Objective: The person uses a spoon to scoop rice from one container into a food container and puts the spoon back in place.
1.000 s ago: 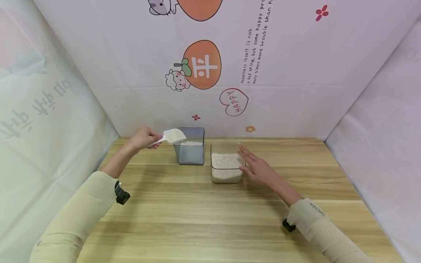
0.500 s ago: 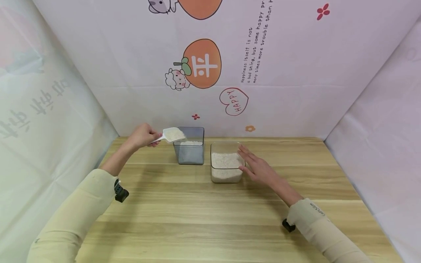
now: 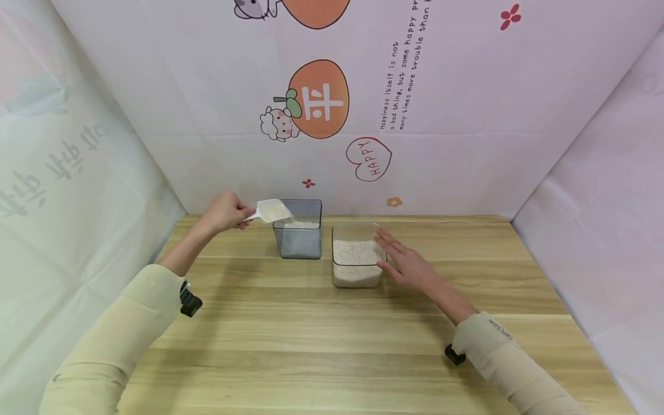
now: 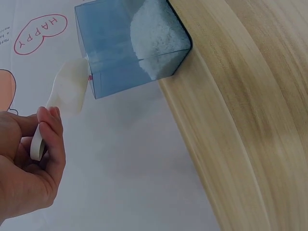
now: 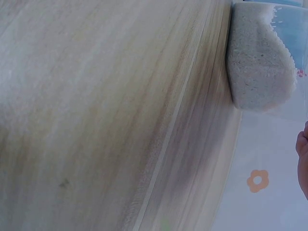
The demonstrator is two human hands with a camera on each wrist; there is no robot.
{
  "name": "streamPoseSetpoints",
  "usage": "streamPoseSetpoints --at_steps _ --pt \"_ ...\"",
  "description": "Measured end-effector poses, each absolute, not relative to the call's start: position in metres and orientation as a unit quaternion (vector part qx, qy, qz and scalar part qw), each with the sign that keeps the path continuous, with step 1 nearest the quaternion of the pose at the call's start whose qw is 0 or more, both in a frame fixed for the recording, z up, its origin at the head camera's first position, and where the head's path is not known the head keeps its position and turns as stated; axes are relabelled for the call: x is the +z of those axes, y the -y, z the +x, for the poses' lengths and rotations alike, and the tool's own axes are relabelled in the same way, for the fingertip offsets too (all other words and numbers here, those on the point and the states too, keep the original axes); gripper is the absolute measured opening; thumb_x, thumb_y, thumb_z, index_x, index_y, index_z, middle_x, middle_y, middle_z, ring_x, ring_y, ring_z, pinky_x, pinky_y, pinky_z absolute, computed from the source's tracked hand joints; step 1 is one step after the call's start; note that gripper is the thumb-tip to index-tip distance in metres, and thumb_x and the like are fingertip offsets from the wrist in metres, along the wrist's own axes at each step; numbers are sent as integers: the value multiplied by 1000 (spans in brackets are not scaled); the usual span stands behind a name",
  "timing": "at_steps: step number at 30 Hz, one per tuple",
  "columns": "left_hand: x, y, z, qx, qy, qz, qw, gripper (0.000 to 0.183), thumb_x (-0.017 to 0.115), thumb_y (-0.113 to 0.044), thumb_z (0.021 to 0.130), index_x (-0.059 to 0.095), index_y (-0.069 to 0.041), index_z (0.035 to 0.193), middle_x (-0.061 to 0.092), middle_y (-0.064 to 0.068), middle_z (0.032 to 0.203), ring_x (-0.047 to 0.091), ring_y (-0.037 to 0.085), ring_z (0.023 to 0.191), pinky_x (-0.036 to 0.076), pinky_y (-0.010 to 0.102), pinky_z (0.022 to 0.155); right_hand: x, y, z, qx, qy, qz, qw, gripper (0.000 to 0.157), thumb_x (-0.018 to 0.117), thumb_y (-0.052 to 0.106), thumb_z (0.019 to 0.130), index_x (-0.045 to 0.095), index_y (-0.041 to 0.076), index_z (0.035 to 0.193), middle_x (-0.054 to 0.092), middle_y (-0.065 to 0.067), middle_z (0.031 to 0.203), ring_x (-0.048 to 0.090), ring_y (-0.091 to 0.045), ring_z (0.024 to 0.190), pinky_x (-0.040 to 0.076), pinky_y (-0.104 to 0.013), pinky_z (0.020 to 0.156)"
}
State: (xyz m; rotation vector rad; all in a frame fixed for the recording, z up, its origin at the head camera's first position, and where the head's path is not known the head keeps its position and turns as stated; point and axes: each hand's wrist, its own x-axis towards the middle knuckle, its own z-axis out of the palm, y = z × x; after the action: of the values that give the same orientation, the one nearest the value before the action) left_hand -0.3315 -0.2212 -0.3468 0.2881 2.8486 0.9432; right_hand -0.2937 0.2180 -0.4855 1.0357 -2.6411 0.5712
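Observation:
My left hand (image 3: 225, 213) holds the handle of a white scoop (image 3: 272, 211), with fingers curled round it in the left wrist view. White rice-like grains lie in the scoop, and some fall from its lip into the blue see-through container (image 3: 301, 242). That container stands upright, partly filled with white grains (image 4: 156, 36). Right of it is a clear container (image 3: 358, 276) holding off-white grains (image 5: 260, 60). My right hand (image 3: 410, 268) rests on this container's right side, fingers straight; only a sliver of the hand shows in the right wrist view.
Both containers stand near the back edge of the wooden table (image 3: 321, 346). A white printed cloth (image 3: 456, 127) rises directly behind them, and cloth walls flank the table on both sides.
The scoop has tipped slightly toward the blue container, and grains have run off its lip, leaving less in it. My right hand has stayed at the clear container.

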Motion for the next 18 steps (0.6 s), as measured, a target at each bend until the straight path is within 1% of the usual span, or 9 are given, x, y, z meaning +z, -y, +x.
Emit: streamPoseSetpoints --at_steps 4,8,12,16,18 --pt "-346 220 -332 299 -948 97 60 32 57 -13 101 74 8 84 70 9 68 60 6 55 50 19 53 -486 -218 -294 196 906 355 123 60 55 30 103 35 2 153 31 -22 160 64 -37 117 48 -53 101" --pt "-344 219 -333 290 -950 96 58 33 58 -14 101 74 7 82 70 8 67 60 7 55 50 20 53 -487 -219 -296 194 908 352 118 61 54 30 103 35 3 153 30 -21 161 57 -38 127 47 -53 103" --pt "-342 217 -333 288 -951 93 61 32 57 -15 101 74 6 84 70 9 67 60 7 54 49 20 53 -488 -219 -296 194 910 350 113 61 54 31 103 34 2 154 29 -20 162 50 -37 135 46 -53 105" --pt "-340 216 -333 281 -953 95 60 32 58 -16 101 75 6 85 70 8 66 60 7 54 48 21 53 -487 -219 -295 196 908 352 115 61 55 29 103 34 2 153 29 -19 162 46 -37 138 46 -53 105" --pt "-339 216 -333 277 -954 97 58 32 58 -16 101 75 6 86 70 7 65 60 6 54 48 21 53 -487 -219 -295 197 906 355 120 61 55 29 103 35 2 153 30 -20 161 48 -37 137 46 -53 104"
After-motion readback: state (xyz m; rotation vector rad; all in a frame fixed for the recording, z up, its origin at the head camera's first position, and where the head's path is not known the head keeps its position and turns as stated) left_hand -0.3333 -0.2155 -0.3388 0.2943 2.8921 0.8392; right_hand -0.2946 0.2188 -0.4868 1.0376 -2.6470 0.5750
